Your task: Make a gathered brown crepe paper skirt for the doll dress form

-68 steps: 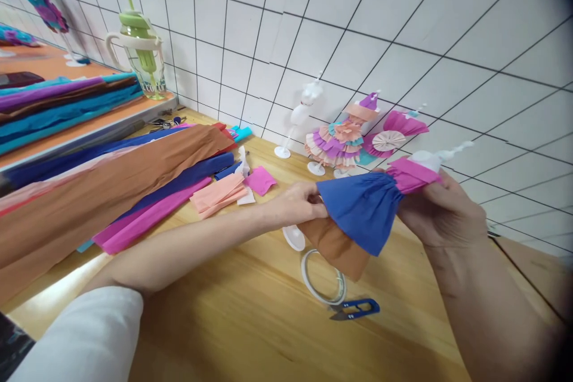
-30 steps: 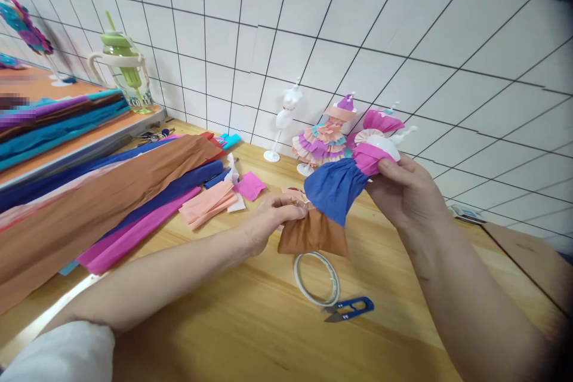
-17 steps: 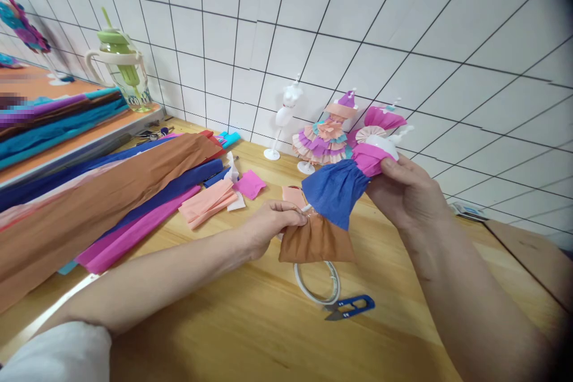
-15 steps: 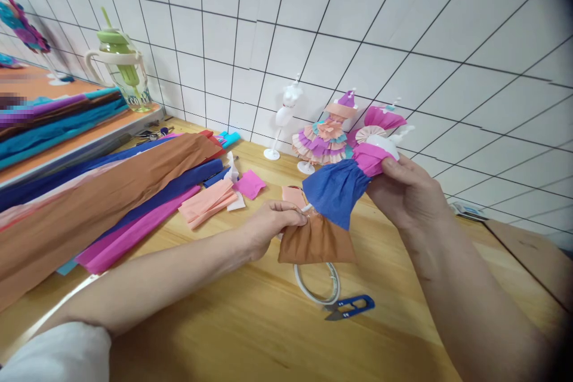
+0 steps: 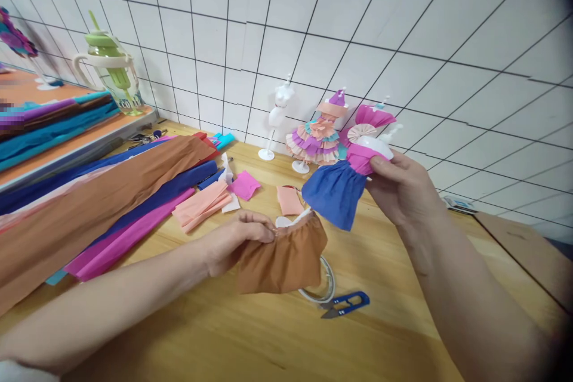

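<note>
My right hand (image 5: 403, 191) is closed round the white top of a small mannequin (image 5: 375, 146) that wears a magenta band and a blue crepe-paper skirt (image 5: 333, 192), held tilted above the wooden table (image 5: 250, 334). My left hand (image 5: 235, 239) pinches the gathered top edge of a brown crepe-paper ruffle (image 5: 284, 259), which hangs just below and left of the blue skirt. The mannequin's thin white stem shows between the two pieces.
Long crepe-paper sheets (image 5: 102, 197) in brown, blue and magenta lie at the left. A tape roll (image 5: 324, 286) and blue snips (image 5: 344, 303) lie under the ruffle. Dressed mannequins (image 5: 320, 134) and a bare one (image 5: 277, 110) stand by the tiled wall. A green bottle (image 5: 111, 74) stands on the left shelf.
My left hand has drawn the brown ruffle down and to the left, away from the blue skirt, so a gap has opened between them. My right hand has kept the mannequin almost still.
</note>
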Tool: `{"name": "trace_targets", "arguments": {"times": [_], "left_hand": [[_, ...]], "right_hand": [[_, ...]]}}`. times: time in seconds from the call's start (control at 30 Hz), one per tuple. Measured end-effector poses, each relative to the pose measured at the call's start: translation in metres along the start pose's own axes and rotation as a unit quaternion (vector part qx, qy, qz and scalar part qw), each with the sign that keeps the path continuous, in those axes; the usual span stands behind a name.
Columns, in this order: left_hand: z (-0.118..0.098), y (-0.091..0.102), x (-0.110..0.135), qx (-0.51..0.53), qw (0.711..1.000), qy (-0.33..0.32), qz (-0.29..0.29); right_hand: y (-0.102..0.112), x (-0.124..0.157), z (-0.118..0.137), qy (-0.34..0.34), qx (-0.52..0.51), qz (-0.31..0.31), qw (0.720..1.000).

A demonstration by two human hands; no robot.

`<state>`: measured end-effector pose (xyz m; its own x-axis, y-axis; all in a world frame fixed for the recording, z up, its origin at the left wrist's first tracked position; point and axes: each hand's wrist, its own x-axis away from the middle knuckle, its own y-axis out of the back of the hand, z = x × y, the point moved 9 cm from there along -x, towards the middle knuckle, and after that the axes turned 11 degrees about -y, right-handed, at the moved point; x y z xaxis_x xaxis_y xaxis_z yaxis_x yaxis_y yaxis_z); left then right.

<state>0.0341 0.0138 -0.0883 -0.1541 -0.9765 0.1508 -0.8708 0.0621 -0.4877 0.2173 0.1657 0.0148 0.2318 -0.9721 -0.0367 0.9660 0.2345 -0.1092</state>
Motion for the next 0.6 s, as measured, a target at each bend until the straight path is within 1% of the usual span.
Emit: {"name": "trace_targets", "arguments": {"times": [0.13, 0.2, 0.3, 0.37, 0.47, 0.6], "left_hand": [[-0.001, 0.032, 0.012, -0.016, 0.999, 0.014, -0.03], [0.0, 0.041, 0.017, -0.024, 1.0, 0.016, -0.012], [0.004, 0.052, 0.025, -0.032, 0.999, 0.026, 0.011], [0.006, 0.057, 0.03, -0.024, 0.999, 0.027, 0.025], [0.005, 0.059, 0.04, -0.019, 0.998, 0.016, 0.063], [0.001, 0.058, 0.055, -0.057, 0.992, 0.012, 0.108]], "right_hand": [[-0.011, 0.006, 0.005, 0.041, 0.035, -0.011, 0.998], [-0.018, 0.008, 0.007, 0.065, 0.048, -0.01, 0.997], [-0.032, 0.01, 0.01, 0.099, 0.066, 0.012, 0.993], [-0.042, 0.012, 0.013, 0.118, 0.08, 0.025, 0.989], [-0.06, 0.018, 0.017, 0.141, 0.11, 0.036, 0.983], [-0.078, 0.03, 0.021, 0.181, 0.137, 0.049, 0.973]]}}
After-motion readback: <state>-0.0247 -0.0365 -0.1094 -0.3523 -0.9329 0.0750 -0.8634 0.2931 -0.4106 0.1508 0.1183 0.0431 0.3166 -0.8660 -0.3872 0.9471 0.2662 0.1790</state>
